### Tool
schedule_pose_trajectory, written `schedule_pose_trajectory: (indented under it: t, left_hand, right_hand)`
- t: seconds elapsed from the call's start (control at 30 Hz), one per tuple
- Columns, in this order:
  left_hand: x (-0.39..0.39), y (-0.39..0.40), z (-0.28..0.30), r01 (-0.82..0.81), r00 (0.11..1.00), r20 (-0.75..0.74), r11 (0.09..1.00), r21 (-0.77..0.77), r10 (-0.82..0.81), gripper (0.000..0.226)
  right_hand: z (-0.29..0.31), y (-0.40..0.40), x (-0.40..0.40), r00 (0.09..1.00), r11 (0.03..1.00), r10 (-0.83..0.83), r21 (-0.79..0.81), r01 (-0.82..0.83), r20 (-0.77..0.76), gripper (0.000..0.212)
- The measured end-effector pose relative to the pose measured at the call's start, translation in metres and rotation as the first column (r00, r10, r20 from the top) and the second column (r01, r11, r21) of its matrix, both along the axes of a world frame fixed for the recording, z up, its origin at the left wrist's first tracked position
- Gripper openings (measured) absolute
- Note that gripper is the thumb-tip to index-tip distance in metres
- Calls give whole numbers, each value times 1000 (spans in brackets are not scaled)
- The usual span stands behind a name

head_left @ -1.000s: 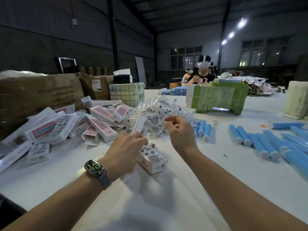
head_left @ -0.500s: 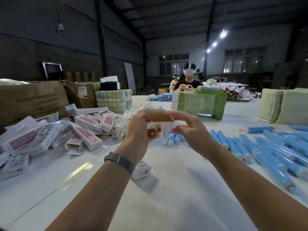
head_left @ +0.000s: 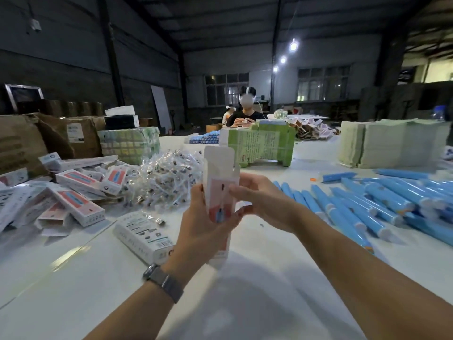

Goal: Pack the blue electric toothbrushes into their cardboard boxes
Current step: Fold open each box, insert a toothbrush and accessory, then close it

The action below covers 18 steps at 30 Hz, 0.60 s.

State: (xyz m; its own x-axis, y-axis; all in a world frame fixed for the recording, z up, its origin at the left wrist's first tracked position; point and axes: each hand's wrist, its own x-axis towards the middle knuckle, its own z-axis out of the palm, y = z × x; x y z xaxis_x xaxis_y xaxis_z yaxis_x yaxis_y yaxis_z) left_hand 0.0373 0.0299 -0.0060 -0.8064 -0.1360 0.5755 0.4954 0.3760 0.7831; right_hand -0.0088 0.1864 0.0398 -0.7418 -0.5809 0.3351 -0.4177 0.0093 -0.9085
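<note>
- Box (head_left: 220, 182) upright between my hands, top flap open and standing up, printed pink face toward me; it is clear of the bench (head_left: 257, 285).
- My left hand (head_left: 206, 224) grips the lower part of the box, fingers wrapped round its left side, thumb across the front. A watch (head_left: 160, 278) sits on that wrist.
- My right hand (head_left: 267, 204) holds the right edge of the box near the middle, fingers curled behind it, thumb at the front.
- I cannot tell whether anything is inside the box.
- Blue toothbrushes (head_left: 367, 207) lie loose in rows on the bench to the right of my right hand, well apart from the box I hold.
- A closed white box (head_left: 144, 234) lies flat on the bench just left of my left wrist.
- A heap of further boxes (head_left: 73, 192), pink and white, lies farther left of my left hand.
- A pile of small clear packets (head_left: 166, 182) lies beyond my left hand, between the heap and the box I hold.
- A green carton (head_left: 259, 143) stands beyond both hands; a seated person (head_left: 245, 114) is behind it.
- Pale stacked sheets (head_left: 392, 143) lie beyond and right of my right hand.
</note>
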Motion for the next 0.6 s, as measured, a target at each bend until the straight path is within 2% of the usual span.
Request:
schedule_pose_trajectory:
  t: [0.03,0.1,0.13,0.17,0.2,0.23,0.27,0.3,0.33,0.37,0.5,0.6]
  left_hand:
    - [1,-2,-2,-13,1000,-26,1000,-17,13,57]
    - [2,-3,-3,-28,999,-43,1000,-14,27,56]
    - [3,-2,-3,-38,998,-42,999,-14,38,57]
    - [3,-1,-2,-47,998,-41,999,-17,47,57]
    - [3,0,-3,-48,998,-37,999,-10,47,58]
    - [3,0,-3,-39,999,-32,999,4,39,58]
    - [2,0,-3,-28,999,-26,999,18,29,59]
    - [2,0,-3,-19,1000,-24,999,26,20,59]
    - [2,0,-4,-12,1000,-25,1000,29,12,59]
    - [2,0,-4,-6,1000,-28,1000,28,7,58]
    - [3,-1,-6,24,999,-31,999,45,-23,56]
    - [4,-1,-5,54,998,-25,997,57,-53,57]
  right_hand:
    - [-2,4,-4,997,997,-71,-19,71,-11,33]
    - [-8,17,-16,943,945,-328,-12,328,-60,35]
    - [-14,24,-25,889,891,-447,38,452,-104,33]
    - [-20,33,-33,815,803,-545,158,574,-196,30]
    - [-28,42,-41,729,641,-597,348,684,-335,34]
    - [-35,49,-46,668,423,-584,529,735,-461,39]
    - [-41,56,-50,640,227,-543,638,736,-544,42]
    - [-45,61,-52,630,95,-510,690,718,-585,41]
    - [-47,65,-53,623,22,-500,710,704,-602,38]
    - [-47,68,-53,608,-10,-515,713,701,-605,35]
    - [-41,77,-53,534,-2,-581,657,754,-614,18]
    - [-37,76,-51,529,-10,-581,656,755,-618,9]
